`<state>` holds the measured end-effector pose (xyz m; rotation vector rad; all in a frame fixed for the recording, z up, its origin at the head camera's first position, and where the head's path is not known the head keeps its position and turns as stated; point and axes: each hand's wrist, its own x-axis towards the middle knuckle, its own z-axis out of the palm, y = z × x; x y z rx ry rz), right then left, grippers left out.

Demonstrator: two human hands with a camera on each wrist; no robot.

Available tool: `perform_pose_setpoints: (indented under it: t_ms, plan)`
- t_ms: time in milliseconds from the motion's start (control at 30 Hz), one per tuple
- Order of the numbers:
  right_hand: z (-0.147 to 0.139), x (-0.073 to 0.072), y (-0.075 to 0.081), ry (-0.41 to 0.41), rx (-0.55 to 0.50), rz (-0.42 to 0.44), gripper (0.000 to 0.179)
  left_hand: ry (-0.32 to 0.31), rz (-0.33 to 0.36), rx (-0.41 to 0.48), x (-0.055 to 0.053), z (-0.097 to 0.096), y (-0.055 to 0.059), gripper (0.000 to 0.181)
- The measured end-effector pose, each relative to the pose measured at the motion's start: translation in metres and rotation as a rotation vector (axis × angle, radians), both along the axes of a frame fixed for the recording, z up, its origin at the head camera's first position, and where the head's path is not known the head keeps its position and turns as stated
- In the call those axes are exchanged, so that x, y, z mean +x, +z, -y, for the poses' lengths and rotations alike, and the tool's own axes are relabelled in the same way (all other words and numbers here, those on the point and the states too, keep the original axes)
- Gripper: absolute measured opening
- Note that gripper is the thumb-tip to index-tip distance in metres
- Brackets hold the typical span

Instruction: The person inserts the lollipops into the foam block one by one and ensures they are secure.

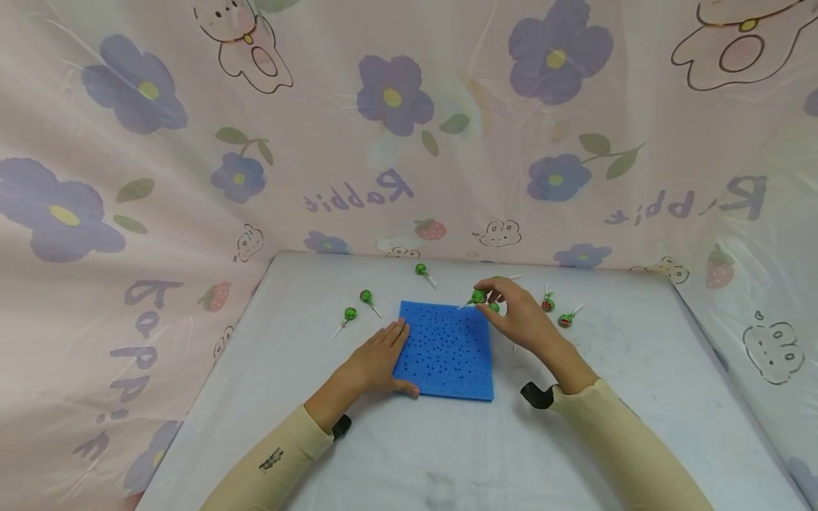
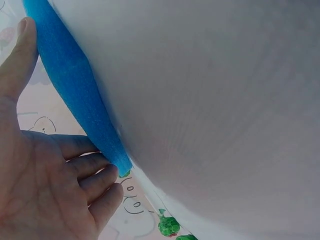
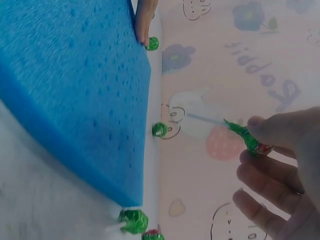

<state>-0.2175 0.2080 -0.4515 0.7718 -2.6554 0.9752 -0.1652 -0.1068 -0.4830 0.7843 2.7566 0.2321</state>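
A blue foam block (image 1: 444, 355) dotted with small holes lies on the table. My left hand (image 1: 375, 363) rests along its left edge, fingers extended and thumb near the front corner. In the left wrist view, the thumb and fingertips touch the side of the foam (image 2: 75, 75). Over the block's far right corner, my right hand (image 1: 519, 314) pinches a green-wrapped lollipop (image 1: 478, 296) by its candy head. The right wrist view shows that lollipop (image 3: 246, 136) between thumb and fingers, its white stick pointing away from the palm toward the foam side.
Loose lollipops lie around the block: one (image 1: 421, 270) behind it, two to the left (image 1: 366, 297), and several to the right (image 1: 566, 321), some partly hidden by my right hand. A patterned curtain (image 1: 447, 156) hangs behind the white table (image 1: 268, 341).
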Motion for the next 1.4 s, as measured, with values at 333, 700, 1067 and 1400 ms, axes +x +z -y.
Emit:
perform_pose_setpoints:
  t_ms: [333,700,1067,1400]
  plan:
    - [0.022,-0.006,0.001,0.063,-0.01,0.005,0.039,0.01,-0.002,-0.018,-0.001,0.0,-0.002,0.13]
    - [0.04,-0.014,0.0,0.077,0.004,0.028,0.035,0.018,0.006,-0.014,-0.001,-0.001,0.0,0.131]
    - [0.055,-0.021,-0.003,0.108,0.026,0.003,0.035,0.021,0.013,-0.027,-0.001,-0.001,-0.001,0.131]
    - [0.068,-0.024,-0.005,0.118,0.063,0.034,0.034,0.017,0.009,-0.039,-0.002,-0.002,-0.003,0.131]
